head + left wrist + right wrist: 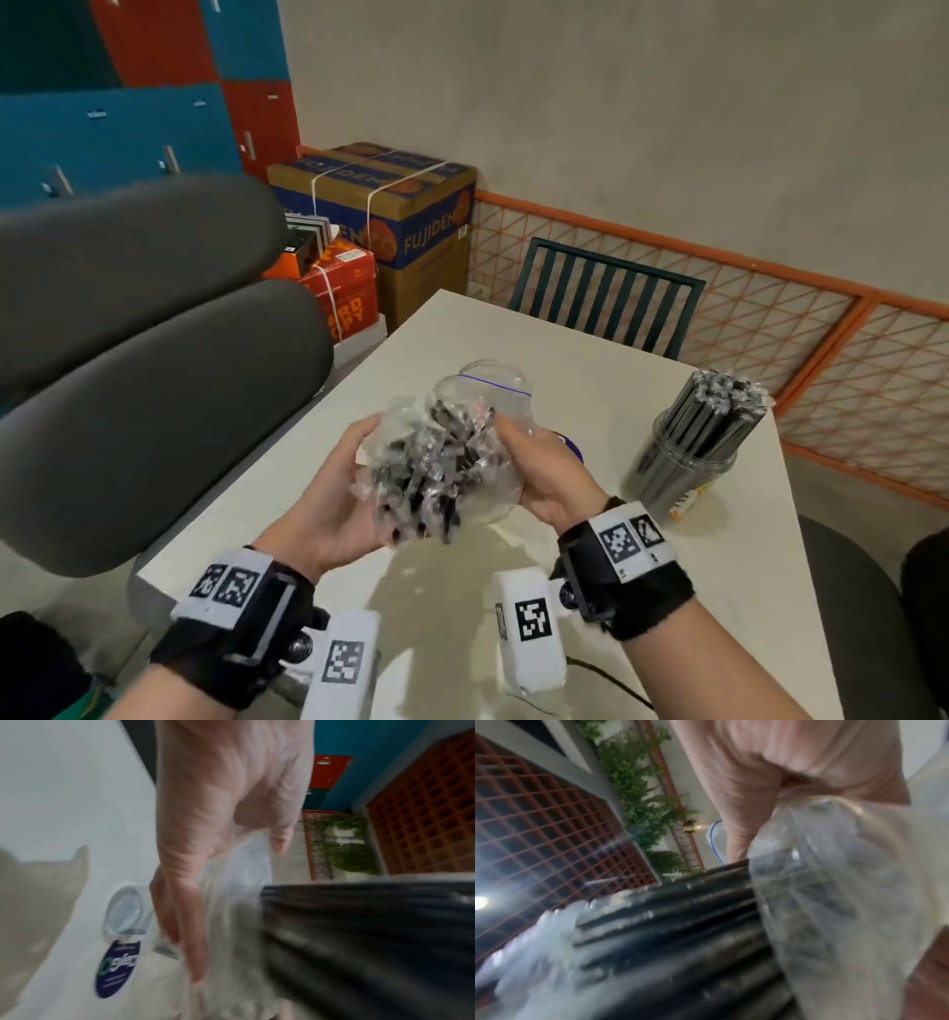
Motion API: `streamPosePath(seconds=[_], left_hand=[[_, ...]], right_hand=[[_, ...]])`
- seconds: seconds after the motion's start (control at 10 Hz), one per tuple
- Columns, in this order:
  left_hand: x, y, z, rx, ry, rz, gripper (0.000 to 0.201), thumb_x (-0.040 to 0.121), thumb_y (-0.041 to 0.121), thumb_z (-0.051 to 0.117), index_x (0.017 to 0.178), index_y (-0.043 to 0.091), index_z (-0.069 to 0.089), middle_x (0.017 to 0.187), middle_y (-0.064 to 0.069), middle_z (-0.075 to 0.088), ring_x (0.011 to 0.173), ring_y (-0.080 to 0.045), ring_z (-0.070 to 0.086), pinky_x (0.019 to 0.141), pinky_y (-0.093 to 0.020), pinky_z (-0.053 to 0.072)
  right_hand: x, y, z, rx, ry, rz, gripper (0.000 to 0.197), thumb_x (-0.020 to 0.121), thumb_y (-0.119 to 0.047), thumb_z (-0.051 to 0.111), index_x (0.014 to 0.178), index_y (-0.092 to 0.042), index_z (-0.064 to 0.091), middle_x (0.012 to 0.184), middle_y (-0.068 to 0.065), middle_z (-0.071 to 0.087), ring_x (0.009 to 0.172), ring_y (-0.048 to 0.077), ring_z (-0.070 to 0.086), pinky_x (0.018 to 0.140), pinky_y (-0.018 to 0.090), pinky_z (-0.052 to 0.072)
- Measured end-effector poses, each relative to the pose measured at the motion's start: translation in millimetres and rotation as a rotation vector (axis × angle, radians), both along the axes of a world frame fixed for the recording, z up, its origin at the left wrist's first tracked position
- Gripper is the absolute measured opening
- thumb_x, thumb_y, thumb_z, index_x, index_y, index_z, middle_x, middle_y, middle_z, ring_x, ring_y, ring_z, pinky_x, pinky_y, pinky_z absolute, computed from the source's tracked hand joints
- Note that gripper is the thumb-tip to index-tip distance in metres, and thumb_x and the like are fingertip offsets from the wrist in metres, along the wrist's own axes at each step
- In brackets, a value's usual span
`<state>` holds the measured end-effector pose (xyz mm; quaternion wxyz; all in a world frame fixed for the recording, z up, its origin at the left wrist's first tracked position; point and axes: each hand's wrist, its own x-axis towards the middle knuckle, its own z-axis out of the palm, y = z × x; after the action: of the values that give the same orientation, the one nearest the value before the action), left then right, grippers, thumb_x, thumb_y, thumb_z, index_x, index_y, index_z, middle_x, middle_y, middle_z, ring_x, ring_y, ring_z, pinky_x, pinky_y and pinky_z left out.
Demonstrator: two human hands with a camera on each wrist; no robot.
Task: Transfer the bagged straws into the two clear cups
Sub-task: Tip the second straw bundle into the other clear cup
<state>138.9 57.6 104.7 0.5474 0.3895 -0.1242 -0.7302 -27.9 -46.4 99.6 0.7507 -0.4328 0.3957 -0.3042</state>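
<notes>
- Above the white worktop [590, 370], a clear zip bag [493, 395] of black wrapped straws [436, 462] is held between both hands.
- Left hand [328, 493]: fingers curled under the protruding straw ends, gripping the bundle.
- Right hand [544, 473]: fingers wrapped round the bag's side, pinching the plastic.
- Clear cup [683, 457], near the worktop's right edge: upright, packed with straws.
- Second clear cup [126, 910], left wrist view: lying on its side on the worktop just beside a round blue sticker [117, 969].
</notes>
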Motion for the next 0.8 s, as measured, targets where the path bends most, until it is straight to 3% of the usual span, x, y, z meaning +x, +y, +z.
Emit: streamPosePath(seconds=[0.1,0.2,0.3,0.4,0.5,0.6,0.7,0.8], left_hand=[[2.3,-9.2,27.5,0.028,0.006,-0.002,0.084,0.081,0.073,0.034,0.119,0.004,0.063,0.122,-0.027,0.061,0.108,-0.041,0.061,0.094,-0.053,0.047],[-2.0,-20.4,51.0,0.044,-0.13,-0.013,0.08,0.084,0.071,0.032,0.128,0.008,0.053,0.124,-0.023,0.06,0.112,-0.039,0.059,0.099,-0.047,0.045],[-1.1,-41.0,67.0,0.014,-0.324,0.052,0.059,0.096,0.046,0.034,0.136,0.004,0.043,0.14,-0.016,0.047,0.128,-0.032,0.046,0.093,-0.03,0.042],[9.0,-77.3,86.7,-0.053,-0.436,-0.163,0.046,0.096,0.041,0.035,0.111,0.009,0.064,0.102,-0.008,0.071,0.088,-0.02,0.069,0.059,-0.02,0.056],[23.5,-108.7,94.9,-0.149,-0.469,-0.215,0.029,0.085,0.027,0.053,0.091,0.006,0.071,0.083,-0.009,0.074,0.069,-0.016,0.071,0.065,-0.027,0.058],[32.3,-141.4,103.5,-0.393,-0.607,-0.202,0.03,0.09,0.015,0.052,0.118,0.008,0.061,0.103,-0.01,0.069,0.081,-0.012,0.069,0.076,-0.027,0.057],[31.5,-166.2,111.5,-0.639,-0.72,-0.215,0.037,0.092,0.015,0.053,0.129,0.009,0.053,0.126,-0.012,0.061,0.11,-0.018,0.06,0.096,-0.032,0.049],[33.0,-191.6,105.3,-0.689,-0.902,-0.072,0.042,0.093,0.006,0.05,0.134,0.003,0.04,0.119,0.001,0.059,0.103,-0.002,0.06,0.09,-0.018,0.049]], right_hand=[[0.7,-5.3,28.0,-0.085,-0.01,0.006,0.042,0.076,-0.021,0.075,0.113,-0.003,0.064,0.105,0.014,0.072,0.093,0.024,0.07,0.082,0.035,0.058],[7.6,-10.6,44.0,-0.145,0.012,0.042,0.042,0.075,-0.023,0.076,0.112,-0.006,0.065,0.104,0.011,0.073,0.095,0.023,0.071,0.086,0.034,0.056],[16.1,-20.6,64.7,-0.247,0.006,0.072,0.03,0.079,-0.022,0.073,0.105,-0.008,0.069,0.101,0.009,0.074,0.089,0.018,0.071,0.079,0.026,0.057],[28.3,-38.9,89.3,-0.428,0.084,0.07,0.03,0.078,-0.02,0.074,0.105,-0.008,0.07,0.106,0.011,0.073,0.093,0.017,0.069,0.082,0.025,0.056],[44.3,-73.0,109.8,-0.661,0.421,0.041,0.076,0.059,-0.046,0.085,0.118,-0.009,0.056,0.123,0.011,0.056,0.109,0.019,0.057,0.094,0.035,0.052],[51.0,-96.7,137.2,-0.645,0.572,0.081,0.123,0.046,-0.046,0.09,0.142,-0.014,0.021,0.131,0.006,0.04,0.115,0.014,0.052,0.095,0.037,0.051],[56.4,-120.9,147.8,-0.72,0.475,0.21,0.068,0.077,-0.009,0.072,0.134,0.005,0.036,0.106,0.014,0.06,0.068,-0.01,0.061,0.079,0.028,0.056],[51.0,-129.8,155.9,-0.744,0.412,0.193,0.059,0.07,-0.015,0.072,0.125,-0.018,0.051,0.108,0.004,0.067,0.091,0.002,0.066,0.081,0.031,0.054]])
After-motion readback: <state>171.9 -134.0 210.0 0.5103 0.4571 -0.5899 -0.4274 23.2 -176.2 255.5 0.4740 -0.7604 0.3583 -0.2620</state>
